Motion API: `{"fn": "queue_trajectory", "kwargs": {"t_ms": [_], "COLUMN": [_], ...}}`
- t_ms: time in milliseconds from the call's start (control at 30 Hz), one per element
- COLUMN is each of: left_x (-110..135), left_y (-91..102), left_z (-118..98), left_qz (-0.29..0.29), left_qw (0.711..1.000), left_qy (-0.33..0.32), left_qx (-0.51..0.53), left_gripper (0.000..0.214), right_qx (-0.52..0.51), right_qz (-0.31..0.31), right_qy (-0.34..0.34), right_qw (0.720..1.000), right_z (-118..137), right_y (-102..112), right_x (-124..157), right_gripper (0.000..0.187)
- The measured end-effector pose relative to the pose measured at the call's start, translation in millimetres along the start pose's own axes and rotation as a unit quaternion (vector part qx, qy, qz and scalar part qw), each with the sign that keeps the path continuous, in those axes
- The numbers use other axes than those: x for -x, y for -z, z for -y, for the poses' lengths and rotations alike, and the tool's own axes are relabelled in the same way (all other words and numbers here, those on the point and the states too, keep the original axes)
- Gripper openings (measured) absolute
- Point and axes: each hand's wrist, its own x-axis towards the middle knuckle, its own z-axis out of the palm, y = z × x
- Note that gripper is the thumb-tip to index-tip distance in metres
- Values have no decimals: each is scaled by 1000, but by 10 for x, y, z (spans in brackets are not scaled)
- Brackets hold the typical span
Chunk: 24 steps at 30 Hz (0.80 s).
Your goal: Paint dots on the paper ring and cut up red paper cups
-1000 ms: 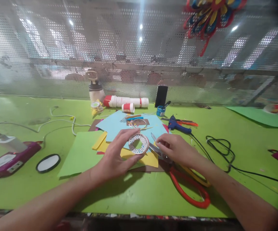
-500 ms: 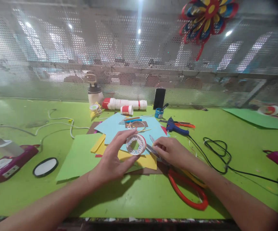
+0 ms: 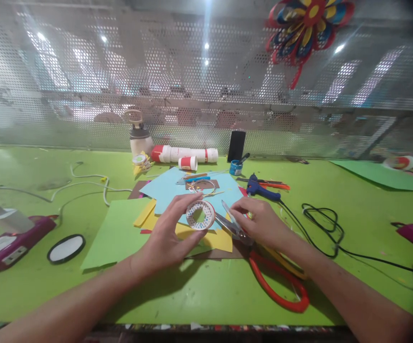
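Note:
My left hand pinches a small white ring with coloured dots and a red rim, held upright above a pile of coloured paper sheets. My right hand rests on large scissors with red and yellow handles; its fingers curl over the open blades near the pivot, close beside the ring.
On the green table lie a blue glue gun with a black cable, white glue tubes, a black phone, a round mirror and a purple device. A perforated metal wall carries a paper flower.
The ring has tilted and shifted slightly left in my left hand. My right hand has edged along the scissors toward the blades.

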Motion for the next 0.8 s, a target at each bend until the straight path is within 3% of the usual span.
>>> {"fn": "queue_trajectory", "kwargs": {"t_ms": [467,800], "left_x": [9,21], "left_y": [-16,-31], "left_z": [-18,6], "left_qz": [20,41], "left_qw": [996,995], "left_qy": [-20,-1], "left_qx": [-84,-87], "left_gripper": [67,68], "right_qx": [-74,-114], "right_qz": [1,8], "right_qy": [62,61], "right_qw": [995,992], "right_z": [155,225], "right_y": [67,67], "right_x": [67,98], "right_gripper": [16,14]}}
